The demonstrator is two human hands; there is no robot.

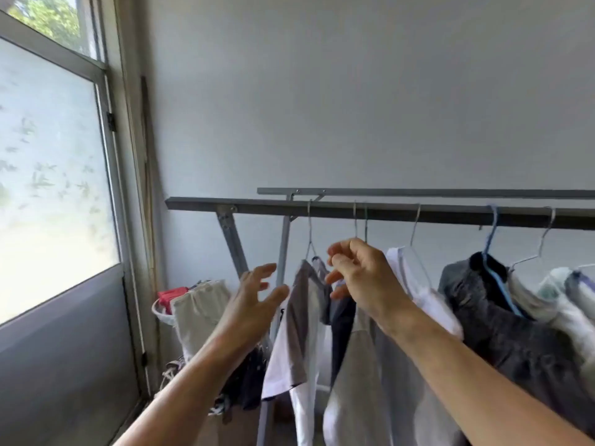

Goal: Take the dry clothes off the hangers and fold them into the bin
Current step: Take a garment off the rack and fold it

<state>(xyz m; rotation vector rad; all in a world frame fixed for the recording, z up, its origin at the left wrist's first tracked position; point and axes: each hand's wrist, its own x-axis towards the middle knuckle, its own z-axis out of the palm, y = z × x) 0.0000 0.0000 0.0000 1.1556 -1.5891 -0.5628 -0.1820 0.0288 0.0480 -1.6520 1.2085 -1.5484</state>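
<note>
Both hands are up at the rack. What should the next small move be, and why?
Probably lift the wire hanger off the rail with the right hand. Its curled fingers sit at that hanger's neck, while the left hand is open beside the shirt.

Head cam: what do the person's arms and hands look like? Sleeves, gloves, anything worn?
The left hand and right hand are bare: no gloves, no rings that show on the fingers. The left forearm and right forearm are bare to the frame edge: no sleeves, watch or bands in view.
</note>
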